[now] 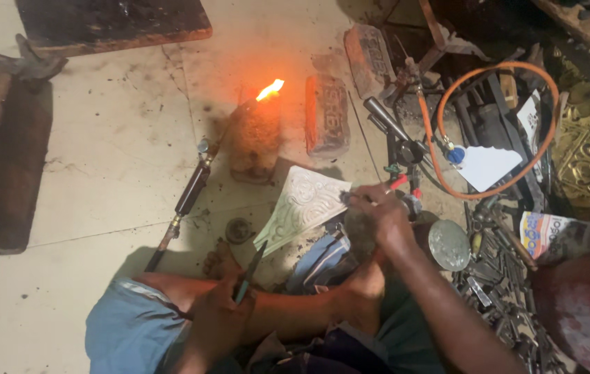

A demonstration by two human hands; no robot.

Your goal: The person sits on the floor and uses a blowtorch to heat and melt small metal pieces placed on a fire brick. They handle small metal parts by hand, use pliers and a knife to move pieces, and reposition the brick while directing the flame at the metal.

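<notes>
Right hand (380,211) fingers pinch edge of pale embossed metal sheet (303,206), steadying it. Left hand (222,305) grips slim teal-handled tool (250,271), point forward. Lit torch (198,181) propped aside on floor (101,152).

A single head-worn camera looks steeply down and a little forward over the seated person's folded legs onto the pale floor (101,159), close enough that the knees fill the frame's bottom edge from 5 to 7 o'clock. The left hand (222,308) sits near 6 o'clock and the right hand (381,215) just right of centre, while the burning torch (201,173) points toward 12 o'clock, which is the way the view faces. The frame reaches a dark wooden board (111,24) at 11 o'clock, an orange hose (495,131) at 2 o'clock and a wooden box (4,159) at 9 o'clock; no second view shares this scene.
</notes>
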